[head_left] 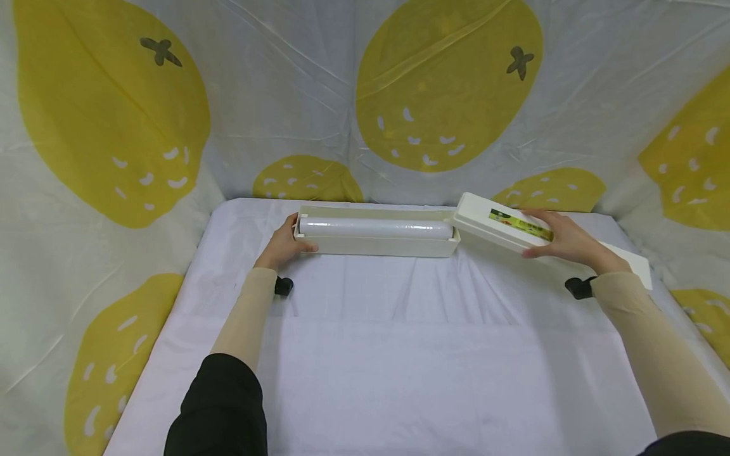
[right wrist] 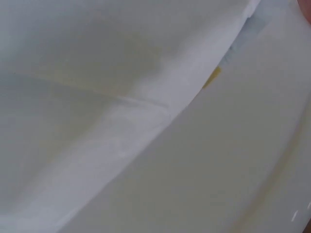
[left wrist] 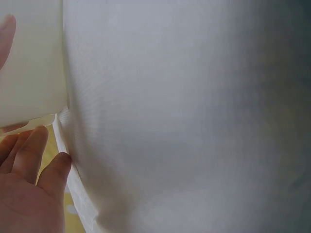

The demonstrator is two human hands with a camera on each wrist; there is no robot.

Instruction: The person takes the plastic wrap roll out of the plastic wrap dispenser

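Note:
A long white box (head_left: pixel 379 247) lies at the table's far edge with a roll of cling film (head_left: pixel 376 228) inside. My left hand (head_left: pixel 285 244) grips its left end, thumb along the front wall. In the left wrist view, the fingers of the left hand (left wrist: pixel 29 165) curl by the end of the box (left wrist: pixel 34 63). My right hand (head_left: pixel 567 240) holds the box's white lid (head_left: pixel 479 212) across its width, thumb on the near side. A green and yellow label shows on top. The lid slants down to the right, its left end overlapping the box's right end.
A white cloth (head_left: pixel 433 373) covers the table, wrinkled in front of the box. Behind and at both sides hangs a pale curtain (head_left: pixel 279 95) with big yellow fruit prints. In the right wrist view, the lid's pale surface (right wrist: pixel 204 155) fills the lower right.

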